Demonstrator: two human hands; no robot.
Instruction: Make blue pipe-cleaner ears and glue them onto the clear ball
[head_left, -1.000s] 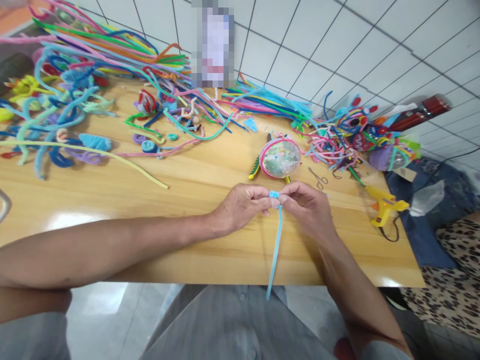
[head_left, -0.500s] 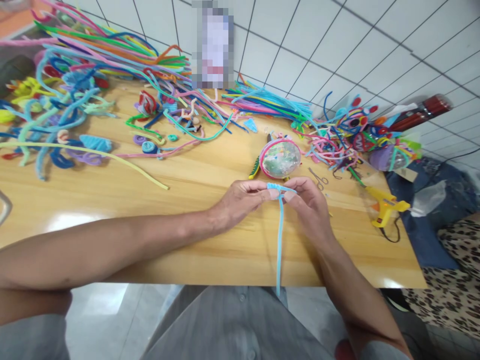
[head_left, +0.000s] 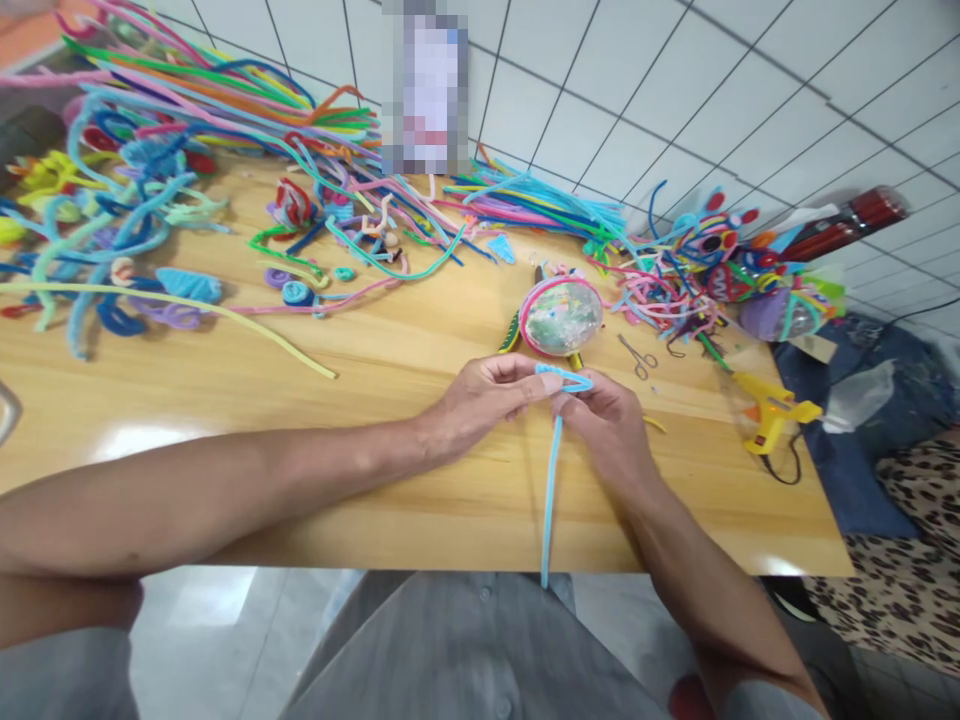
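Observation:
A light blue pipe cleaner (head_left: 551,500) is between my hands, its upper part bent into a narrow loop with tight coils at the left end. My left hand (head_left: 499,392) pinches the coiled end between thumb and fingers. My right hand (head_left: 606,408) is closed on the pipe cleaner beside the loop, thumb near where the long tail leaves. That tail hangs down past the table's front edge. Just beyond my hands lies a clear plastic ball (head_left: 562,315) with a pink rim, and pliers (head_left: 511,332) with green and yellow handles are partly hidden by it.
Small scissors (head_left: 639,357) and a yellow glue gun (head_left: 776,410) lie to the right on the wooden table (head_left: 360,470). Bundles of coloured pipe cleaners (head_left: 225,95) run along the wall. Twisted pieces (head_left: 135,230) crowd the left; a phone-like blurred panel (head_left: 430,95) stands at the back.
My right hand has shifted slightly and turned, with its fingers lower behind the loop. The loop shows more openly now, and the hanging tail has swung a little left.

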